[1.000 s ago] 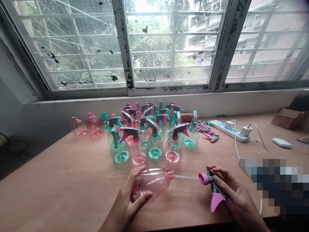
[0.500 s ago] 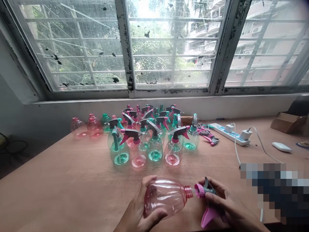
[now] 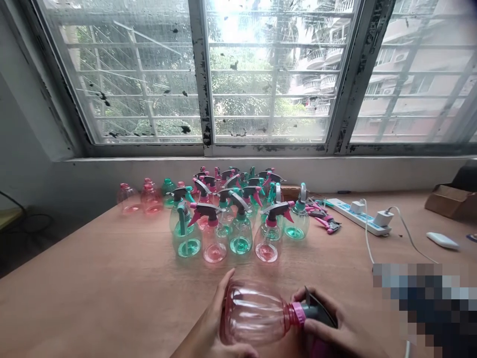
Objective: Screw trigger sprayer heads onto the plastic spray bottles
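My left hand is closed around the base of a clear pink spray bottle, which lies on its side above the near part of the table. At its neck, my right hand grips a spray head with a grey body and a pink collar. The collar sits against the bottle's threaded neck; how tightly cannot be told. The trigger is mostly hidden under my right hand.
Several pink and green bottles with spray heads stand grouped in mid-table. Headless bottles are at the back left. Loose spray heads, a power strip, a white mouse and a cardboard box lie to the right.
My right hand has brought the spray head left onto the bottle's neck, closing the gap between them. The bottle has tipped closer to level, and the camera view has shifted slightly.
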